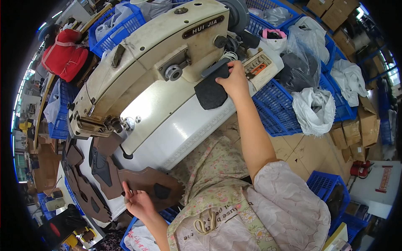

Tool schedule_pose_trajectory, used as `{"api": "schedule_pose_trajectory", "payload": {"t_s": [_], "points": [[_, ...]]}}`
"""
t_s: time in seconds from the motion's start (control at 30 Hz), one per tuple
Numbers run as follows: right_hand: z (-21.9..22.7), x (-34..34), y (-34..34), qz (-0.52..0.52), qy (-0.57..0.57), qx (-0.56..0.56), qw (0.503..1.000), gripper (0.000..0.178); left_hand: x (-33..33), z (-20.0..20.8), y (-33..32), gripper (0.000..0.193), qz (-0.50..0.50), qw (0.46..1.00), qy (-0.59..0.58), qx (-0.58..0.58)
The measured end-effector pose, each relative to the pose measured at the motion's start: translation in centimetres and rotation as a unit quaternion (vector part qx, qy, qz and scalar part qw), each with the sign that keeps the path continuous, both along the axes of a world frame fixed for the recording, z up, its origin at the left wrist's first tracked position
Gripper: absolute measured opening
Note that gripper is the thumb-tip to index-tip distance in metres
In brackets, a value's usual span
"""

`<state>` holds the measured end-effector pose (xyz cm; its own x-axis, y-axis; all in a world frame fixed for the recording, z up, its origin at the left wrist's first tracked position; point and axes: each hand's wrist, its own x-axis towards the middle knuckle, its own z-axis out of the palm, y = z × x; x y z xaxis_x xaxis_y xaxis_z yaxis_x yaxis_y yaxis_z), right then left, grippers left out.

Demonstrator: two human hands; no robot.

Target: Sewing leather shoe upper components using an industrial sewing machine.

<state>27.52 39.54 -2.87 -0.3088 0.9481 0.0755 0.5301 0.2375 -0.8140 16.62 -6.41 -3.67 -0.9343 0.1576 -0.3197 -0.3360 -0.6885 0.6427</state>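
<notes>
Gripping a black piece beside the cream sewing machine, the right hand is over the white counter; the left hand, palm up, fingers loosely parted, is by a brown panel.

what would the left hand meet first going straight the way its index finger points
Likely the nearest brown piece; the left hand overlaps its edge in view, but depth is unclear.
</notes>
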Motion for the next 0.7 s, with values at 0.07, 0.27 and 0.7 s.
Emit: {"api": "schedule_pose_trajectory", "payload": {"t_s": [0.07,0.27,0.7], "points": [[-0.7,-0.1,0.4,-0.004,0.017,-0.011,1.000,0.063,0.1,0.0,0.1,0.047,0.016,1.000,-0.004,-0.004],[-3.1,0.2,2.0,0.015,0.166,-0.098,0.981,0.040,0.2,0.2,0.4,0.047,-0.028,1.000,0.008,0.003],[2.9,0.4,-7.8,0.184,0.419,-0.331,0.826,0.014,1.0,-0.3,-0.7,0.048,-0.051,0.996,0.074,-0.021]]}}
